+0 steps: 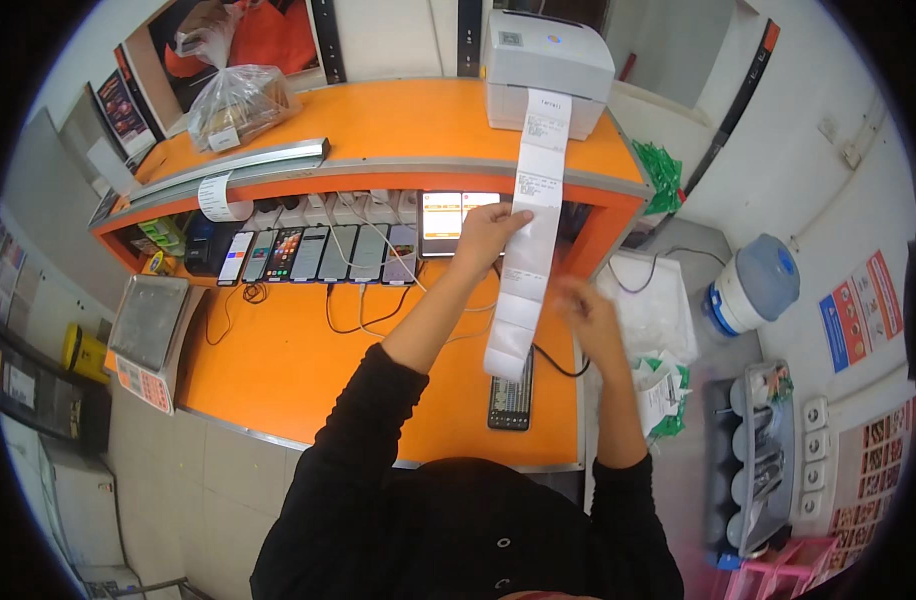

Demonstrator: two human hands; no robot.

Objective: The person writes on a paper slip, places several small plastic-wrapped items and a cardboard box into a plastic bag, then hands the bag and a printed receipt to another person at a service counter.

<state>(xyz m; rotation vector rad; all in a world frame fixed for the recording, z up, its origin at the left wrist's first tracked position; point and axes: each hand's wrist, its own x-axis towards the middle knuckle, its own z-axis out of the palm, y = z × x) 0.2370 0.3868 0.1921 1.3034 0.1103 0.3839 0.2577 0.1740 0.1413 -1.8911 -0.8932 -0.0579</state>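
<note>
A long strip of printed paper labels (529, 247) hangs from the front of a white label printer (548, 67) on the orange upper shelf. My left hand (492, 232) pinches the strip's left edge between thumb and fingers, partway down. To the right of the strip, my right hand (585, 311) is blurred, its fingers partly curled; whether it touches anything does not show. The strip's lower end hangs over a black keyboard (510, 397) on the orange counter. Behind my left hand, a lit tablet (441, 225) stands under the shelf.
Several phones (306, 253) stand in a row beneath the shelf, with charging cables (364, 315) trailing over the counter (270, 375). A knotted plastic bag (240, 101) sits above, at left. A metal scale (150, 322) stands at the left edge. At right are a water jug (765, 277) and a cup rack (765, 457).
</note>
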